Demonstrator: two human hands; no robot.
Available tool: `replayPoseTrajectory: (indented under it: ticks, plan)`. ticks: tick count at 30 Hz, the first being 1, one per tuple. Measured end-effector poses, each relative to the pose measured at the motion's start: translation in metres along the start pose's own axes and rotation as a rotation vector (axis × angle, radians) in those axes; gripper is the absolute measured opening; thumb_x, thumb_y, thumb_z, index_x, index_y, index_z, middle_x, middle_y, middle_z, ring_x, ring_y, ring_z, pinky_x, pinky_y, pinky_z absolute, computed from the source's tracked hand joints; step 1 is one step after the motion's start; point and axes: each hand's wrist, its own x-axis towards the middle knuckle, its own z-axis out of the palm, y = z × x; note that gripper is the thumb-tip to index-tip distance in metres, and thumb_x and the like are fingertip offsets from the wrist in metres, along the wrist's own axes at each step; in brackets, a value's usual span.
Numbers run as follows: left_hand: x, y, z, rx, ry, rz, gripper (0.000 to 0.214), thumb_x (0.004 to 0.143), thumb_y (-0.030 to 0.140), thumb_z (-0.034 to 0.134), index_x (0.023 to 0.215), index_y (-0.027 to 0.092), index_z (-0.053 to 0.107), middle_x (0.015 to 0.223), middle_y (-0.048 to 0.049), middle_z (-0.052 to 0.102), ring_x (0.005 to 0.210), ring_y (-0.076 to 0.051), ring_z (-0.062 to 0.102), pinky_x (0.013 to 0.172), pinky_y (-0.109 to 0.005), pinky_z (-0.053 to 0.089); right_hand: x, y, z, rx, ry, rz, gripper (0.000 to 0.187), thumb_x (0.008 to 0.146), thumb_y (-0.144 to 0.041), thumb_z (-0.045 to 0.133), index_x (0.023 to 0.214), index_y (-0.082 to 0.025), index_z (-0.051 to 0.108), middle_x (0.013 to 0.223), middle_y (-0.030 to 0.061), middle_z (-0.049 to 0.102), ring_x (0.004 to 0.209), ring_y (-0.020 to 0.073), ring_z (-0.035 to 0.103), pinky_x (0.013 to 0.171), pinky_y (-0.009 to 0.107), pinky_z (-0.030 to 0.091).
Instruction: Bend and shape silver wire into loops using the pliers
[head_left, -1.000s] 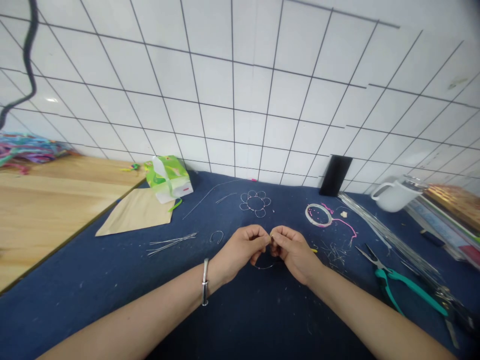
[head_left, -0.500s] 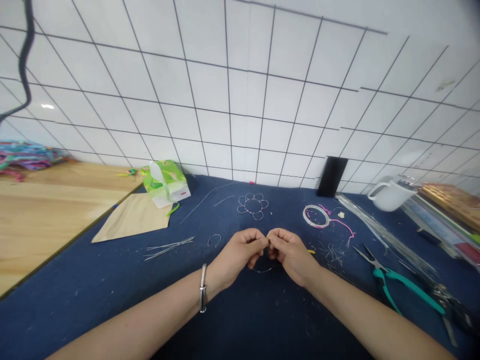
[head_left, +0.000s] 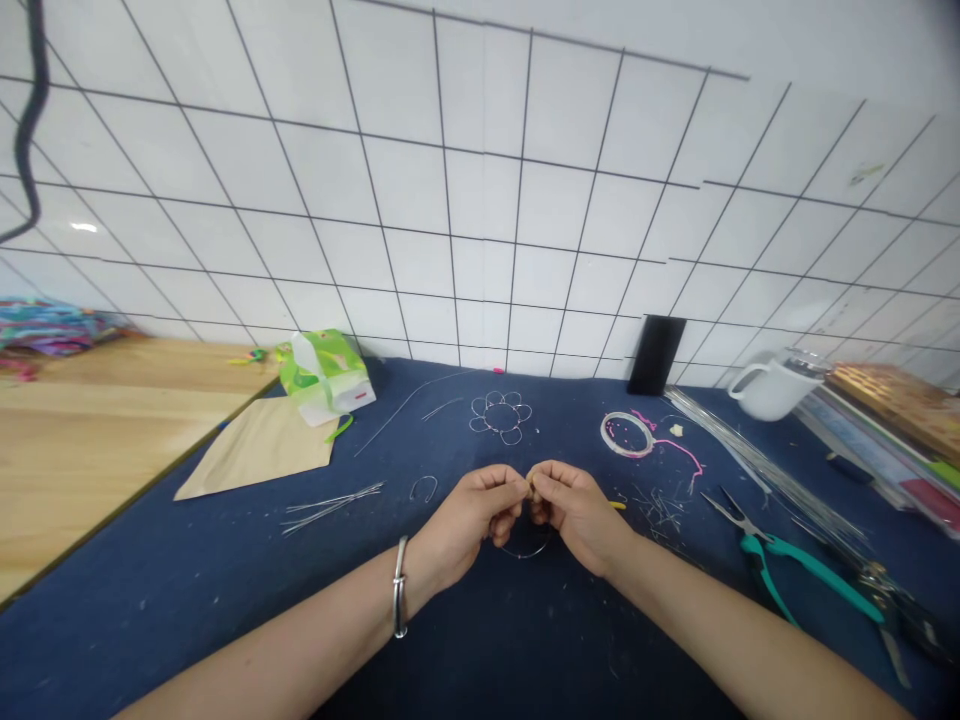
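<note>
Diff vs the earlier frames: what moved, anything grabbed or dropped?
Only the view visibly shifted: the scene sits slightly further left and lower in the picture. No visible pick-up or release. Left hand and right hand still pinch the wire loop; wire flower and teal pliers stayed put.

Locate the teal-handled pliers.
In the head view, the teal-handled pliers lie at right on the blue cloth, past the wire clippings from the right hand.

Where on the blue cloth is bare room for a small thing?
Left front, between the short straight wires and left forearm; also between the wire flower and white ring. Right side is crowded: needle-nose pliers, wire clippings, long wire bundle.
</note>
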Motion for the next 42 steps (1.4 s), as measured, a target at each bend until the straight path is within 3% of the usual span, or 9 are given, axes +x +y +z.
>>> replayPoseTrajectory:
  ticks: [13,17,24,29,34,42]
  plan:
    - [0.002,0.0,-0.002,-0.082,-0.007,-0.032,0.02,0.076,0.028,0.058,0.064,0.015,0.049,0.048,0.0063,0.04,0.039,-0.004,0.032,0.04,-0.019,0.025,0.002,0.002,-0.003,-0.033,0.015,0.012,0.017,0.077,-0.032,0.059,0.082,-0.015,0.06,0.068,0.0001,0.053,0.06,0.0086,0.046,0.056,0.023,0.035]
    - [0.006,0.003,-0.009,-0.033,-0.046,-0.054,0.019,0.076,0.026,0.057,0.064,0.015,0.049,0.05,0.0057,0.042,0.039,-0.004,0.033,0.039,-0.018,0.025,0.002,-0.001,-0.003,-0.131,0.029,0.012,0.018,0.078,-0.032,0.056,0.085,-0.015,0.061,0.07,0.0003,0.054,0.059,0.0083,0.046,0.056,0.023,0.035]
    - [0.017,0.022,-0.045,0.181,-0.283,-0.176,0.007,0.073,0.019,0.059,0.071,0.013,0.057,0.054,0.004,0.048,0.036,-0.002,0.034,0.036,-0.017,0.025,0.004,-0.01,-0.01,-0.85,0.03,-0.149,0.013,0.081,-0.025,0.051,0.085,-0.02,0.062,0.076,-0.0004,0.059,0.069,0.011,0.051,0.064,0.025,0.038]
    - [0.024,0.027,-0.068,0.198,-0.331,-0.21,0.005,0.073,0.017,0.058,0.07,0.012,0.058,0.054,0.0039,0.047,0.035,-0.002,0.033,0.033,-0.016,0.022,0.013,-0.005,-0.02,-1.356,-0.067,-0.383,0.012,0.082,-0.02,0.052,0.083,-0.02,0.064,0.08,0.0015,0.06,0.08,0.0135,0.051,0.075,0.027,0.037]
    - [0.029,0.022,-0.074,0.191,-0.333,-0.208,0.006,0.072,0.017,0.06,0.068,0.012,0.058,0.052,0.004,0.047,0.034,-0.002,0.034,0.032,-0.016,0.023,0.019,0.005,-0.017,-1.66,-0.283,-0.583,0.019,0.088,-0.02,0.043,0.09,-0.017,0.062,0.079,0.0046,0.058,0.079,0.0146,0.048,0.075,0.028,0.036]
    - [0.03,0.019,-0.073,0.174,-0.358,-0.203,0.006,0.07,0.017,0.062,0.069,0.011,0.058,0.051,0.0037,0.049,0.033,-0.003,0.037,0.032,-0.016,0.023,0.018,0.005,0.007,-2.027,-0.391,-0.709,0.02,0.085,-0.008,0.039,0.076,-0.013,0.057,0.071,0.0067,0.053,0.072,0.018,0.043,0.063,0.031,0.033]
